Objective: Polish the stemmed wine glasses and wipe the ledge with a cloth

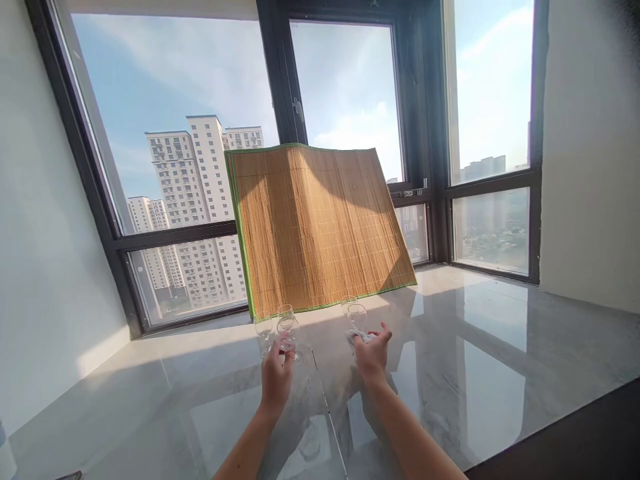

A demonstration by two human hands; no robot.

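My left hand (278,377) is closed around a clear stemmed glass (287,325), held upright with its bowl above my fingers. Close by on the left stands another clear glass (263,328), and one more shows just behind the held one. In my right hand (373,353) is a crumpled white cloth (359,335), pinched between thumb and fingers, with one finger sticking out to the right. Directly beyond the cloth rises a clear glass (357,312); I cannot tell whether the right hand touches it. Its lower part is hidden by the cloth and hand.
A bamboo mat (320,227) with green edging leans against the window behind the glasses. The shiny grey tiled ledge (225,400) has a dark front edge at lower right. Part of a white object (6,457) shows at the lower left corner.
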